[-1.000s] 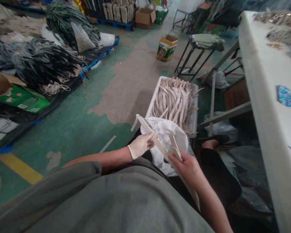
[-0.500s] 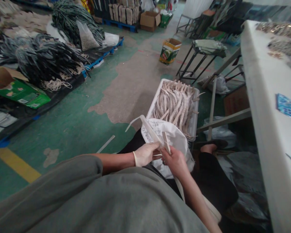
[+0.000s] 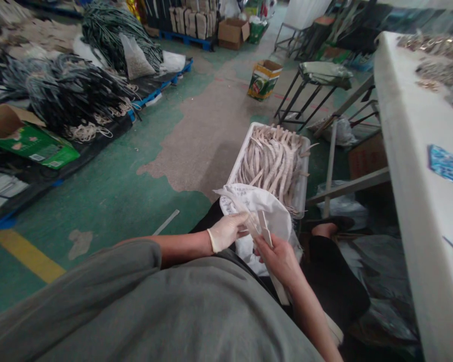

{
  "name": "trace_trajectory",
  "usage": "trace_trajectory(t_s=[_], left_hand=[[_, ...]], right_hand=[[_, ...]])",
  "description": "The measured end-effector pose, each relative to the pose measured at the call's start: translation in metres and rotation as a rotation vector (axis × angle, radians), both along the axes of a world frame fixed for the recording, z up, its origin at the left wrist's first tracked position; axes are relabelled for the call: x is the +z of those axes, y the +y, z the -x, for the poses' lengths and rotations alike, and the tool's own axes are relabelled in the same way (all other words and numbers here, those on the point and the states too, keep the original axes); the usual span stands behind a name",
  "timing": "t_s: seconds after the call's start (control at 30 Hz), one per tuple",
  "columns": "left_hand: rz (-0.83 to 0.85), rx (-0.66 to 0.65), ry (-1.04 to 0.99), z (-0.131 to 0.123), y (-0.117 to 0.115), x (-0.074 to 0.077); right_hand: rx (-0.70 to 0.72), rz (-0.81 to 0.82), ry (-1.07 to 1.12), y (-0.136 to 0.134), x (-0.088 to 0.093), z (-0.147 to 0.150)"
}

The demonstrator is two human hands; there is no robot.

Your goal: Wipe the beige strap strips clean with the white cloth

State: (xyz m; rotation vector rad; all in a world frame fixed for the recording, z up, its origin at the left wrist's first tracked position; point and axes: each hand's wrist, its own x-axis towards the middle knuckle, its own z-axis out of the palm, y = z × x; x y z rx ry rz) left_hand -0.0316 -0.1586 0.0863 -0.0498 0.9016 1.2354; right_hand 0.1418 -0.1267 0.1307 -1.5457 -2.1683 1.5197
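Observation:
My left hand (image 3: 226, 233), in a pale glove, pinches a long whitish strap (image 3: 237, 202) over my lap. My bare right hand (image 3: 281, 257) is closed around the same strap a little to the right, with a short flat end (image 3: 265, 227) sticking up from its fingers. A lower length of strap (image 3: 278, 287) hangs beneath the right wrist. Below both hands lies an open white sack (image 3: 278, 213) with dark printing inside its rim. Just beyond it, a white plastic crate (image 3: 241, 153) holds many similar pale straps (image 3: 274, 156).
On the right runs a white-covered table (image 3: 400, 125) with metal pieces and a blue packet (image 3: 444, 163). A stool (image 3: 320, 75) and a printed carton (image 3: 265, 79) stand ahead. Bundles of dark cords (image 3: 71, 90) lie on pallets at left. A loose strip (image 3: 166, 222) is on the floor.
The strap has been drawn down through my hands: its far end is nearer, and more hangs below my right wrist. My right hand has shifted slightly right, away from the left.

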Motion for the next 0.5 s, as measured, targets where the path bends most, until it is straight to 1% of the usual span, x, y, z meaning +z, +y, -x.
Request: trace_trajectory(t_s=[0.07,0.1,0.13,0.2,0.27,0.3,0.37,0.43,0.5], left_hand=[[0.037,0.07,0.029,0.011,0.004,0.001],[0.052,0.076,0.033,0.014,0.005,0.002],[0.057,0.056,0.027,0.013,0.005,0.002],[0.035,-0.037,-0.008,0.005,0.001,0.002],[0.005,-0.127,-0.042,-0.006,-0.003,0.005],[-0.002,-0.152,-0.05,-0.009,-0.004,0.006],[0.009,-0.144,-0.04,-0.006,-0.003,0.011],[0.054,-0.104,-0.009,0.004,0.001,0.014],[0.097,-0.086,0.007,0.013,0.006,0.015]], right_hand=[[0.028,0.02,-0.006,-0.004,0.004,-0.008],[0.03,0.022,-0.02,-0.005,0.005,-0.011],[0.018,0.019,-0.033,-0.006,0.006,-0.011],[-0.031,0.007,-0.039,-0.005,0.005,-0.006],[-0.076,-0.005,-0.004,-0.003,0.003,0.0],[-0.086,-0.014,0.017,-0.003,0.003,0.002],[-0.069,-0.021,0.048,-0.004,0.005,-0.001],[-0.052,-0.004,0.064,-0.007,0.009,-0.008],[-0.074,0.009,0.077,-0.01,0.011,-0.015]])
